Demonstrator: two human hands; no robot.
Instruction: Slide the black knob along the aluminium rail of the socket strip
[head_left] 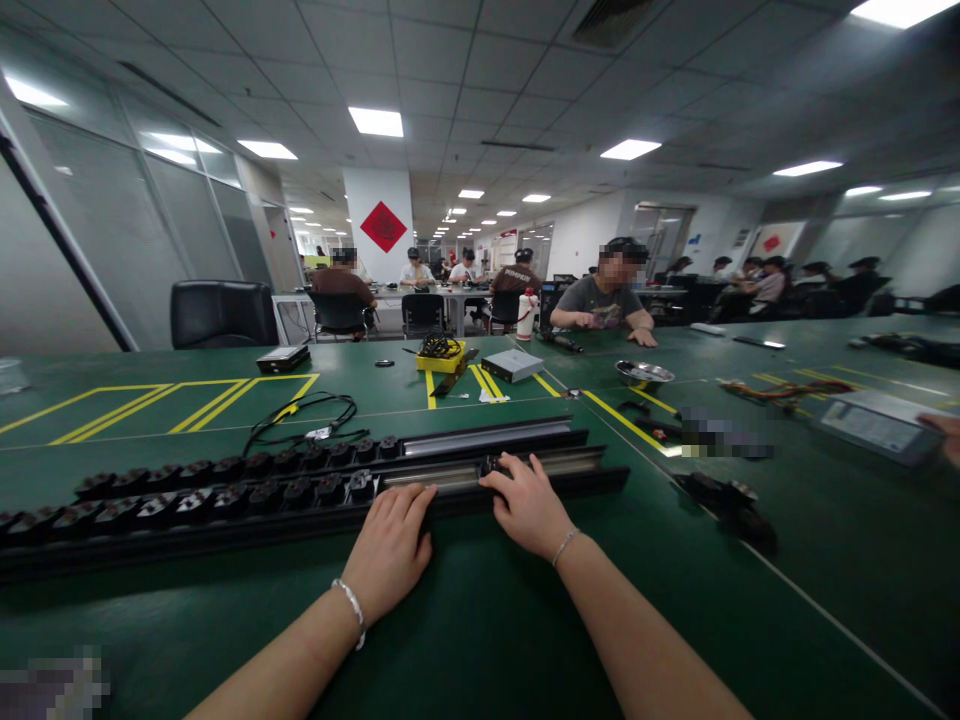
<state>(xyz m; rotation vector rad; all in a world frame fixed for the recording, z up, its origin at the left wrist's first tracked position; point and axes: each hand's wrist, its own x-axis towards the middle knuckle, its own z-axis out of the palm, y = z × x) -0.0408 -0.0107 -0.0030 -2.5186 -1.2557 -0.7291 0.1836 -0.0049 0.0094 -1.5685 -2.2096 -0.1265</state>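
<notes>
Two long black power track rails lie side by side on the green table. The near rail (555, 484) carries a row of dark round socket modules (262, 495) along its left part, and its right part shows a bare metallic channel. My left hand (390, 545) rests with its fingers stretched over the near rail, just right of the last socket in the row. Farther right, my right hand (531, 505) has its fingers bent around a small black socket module (491, 464) in the channel, partly hidden by the fingers. The far rail (487, 440) has similar sockets.
Behind the rails lie a black cable (300, 425), a yellow box with wires (441, 355), a silver drive (512, 365) and a metal bowl (643, 373). Dark parts (727, 508) and a grey power supply (877, 425) lie right. A person (604, 290) sits across the table.
</notes>
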